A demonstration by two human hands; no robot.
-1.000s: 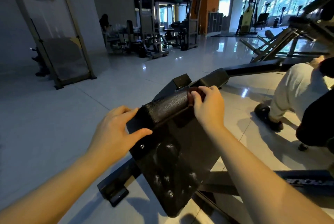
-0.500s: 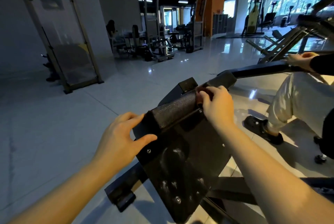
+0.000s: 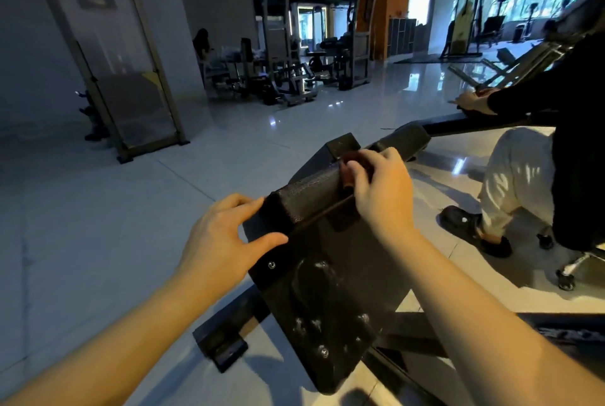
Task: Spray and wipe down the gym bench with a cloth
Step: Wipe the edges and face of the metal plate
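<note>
Bench pad (image 3: 311,196), glossy gym floor (image 3: 98,242); L fingers (image 3: 242,206) round pad, R fingers (image 3: 376,160) round cloth (image 3: 348,183).

The left hand (image 3: 226,238) pinches, right hand (image 3: 383,191) clenches.

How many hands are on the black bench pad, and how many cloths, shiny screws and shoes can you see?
Hands on the bench pad: 2, the left hand and the right hand
Cloth: 1, dark reddish, in the right hand's grip
Screws on the pad: 2
Shoe: 1, black, on the floor to the right
Total: 6
</note>
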